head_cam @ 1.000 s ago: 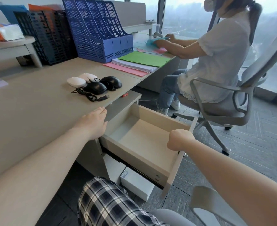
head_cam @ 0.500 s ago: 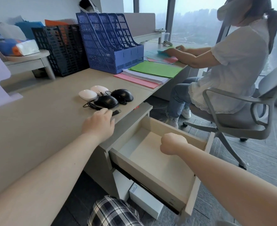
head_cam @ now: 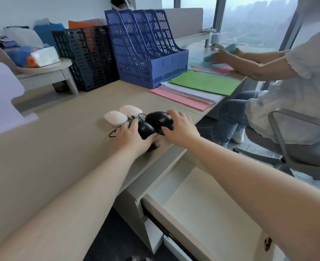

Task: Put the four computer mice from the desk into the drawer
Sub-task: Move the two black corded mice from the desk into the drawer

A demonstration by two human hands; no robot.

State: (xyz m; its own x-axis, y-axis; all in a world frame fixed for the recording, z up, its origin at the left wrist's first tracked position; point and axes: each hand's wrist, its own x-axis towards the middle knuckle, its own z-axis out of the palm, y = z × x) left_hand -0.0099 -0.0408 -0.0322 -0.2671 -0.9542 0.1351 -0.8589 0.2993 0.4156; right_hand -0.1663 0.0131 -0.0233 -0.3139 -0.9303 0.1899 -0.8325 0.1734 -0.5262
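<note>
Near desk (head_cam: 42, 157) edge, both hands (head_cam: 131, 136) grip black mice (head_cam: 146, 129) above open drawer (head_cam: 202, 204).

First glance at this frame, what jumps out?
Both hands meet mid-desk: the left hand closes on the nearer black mouse, the right hand on the farther black mouse, with two white mice untouched just behind. Below right, the open drawer shows no mice in its visible part. At the back stand a blue file rack and, to the right, a seated person.
</note>
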